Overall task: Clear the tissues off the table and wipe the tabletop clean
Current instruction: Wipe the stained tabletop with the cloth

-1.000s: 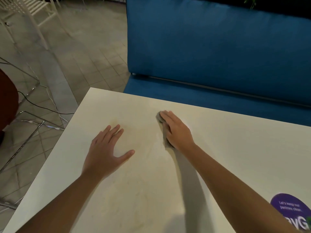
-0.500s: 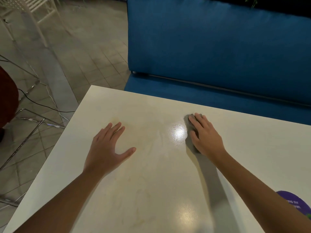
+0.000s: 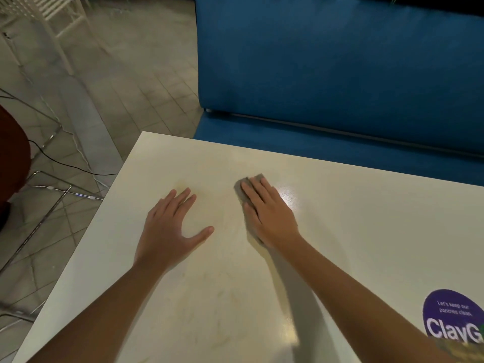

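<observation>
— Wiping is the step we read in the head view: the right hand lies flat on a grey cloth, fingers straight and close together, pressing it to the pale table rather than clutching it. The cloth sits toward the far middle of the tabletop, mostly hidden under the palm, with only its far corner and left edge showing.

— We see no tissues on the part of the table in frame, so we judge the clearing done and the wipe under way. And the other hand?

— The left hand rests palm down just beside it, fingers extended, thumb spread wide, holding nothing. We take it as a brace.

— What does the next move call for?

— In our judgement, firm even pressure and a long sweep toward the unwiped stretches: the near edge, the left corner, and the right side by the sticker. The cloth could bunch or slip out from under flat fingers.

— Any writing?

— The round purple sticker at the near right corner appears to read "Let's keep our pantries clean." Below it, large white letters read "ClayG", cut off at the frame edge. A blue bench stands behind the table.
</observation>
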